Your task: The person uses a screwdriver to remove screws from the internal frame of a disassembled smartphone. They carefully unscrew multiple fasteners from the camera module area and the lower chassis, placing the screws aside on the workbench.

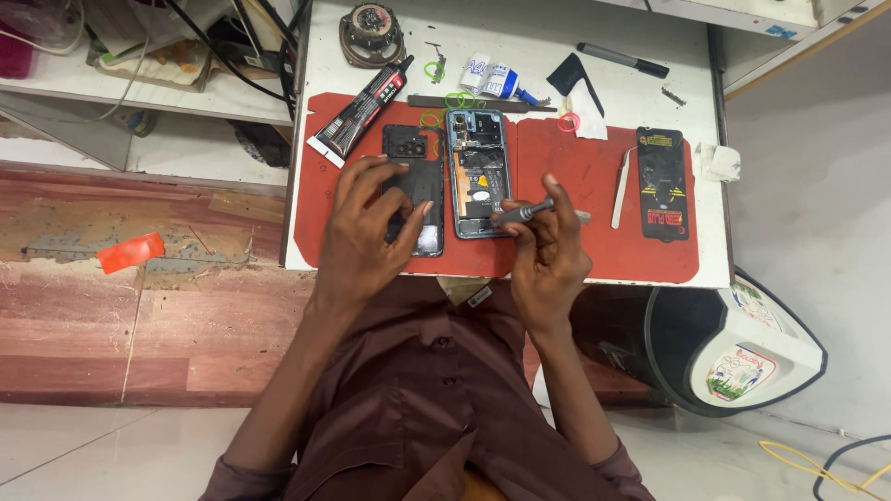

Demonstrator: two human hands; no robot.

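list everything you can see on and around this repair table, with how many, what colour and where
red mat: 1, red, covering the white table
opened phone: 1, blue frame, mat centre
back cover: 1, black, left of the phone
glue tube: 1, black and red, mat's left corner
tweezers: 1, silver, right of centre
flat phone box: 1, black, mat's right end
marker pen: 1, black, table top right
left hand: resting on the back cover
right hand: holding a grey screwdriver
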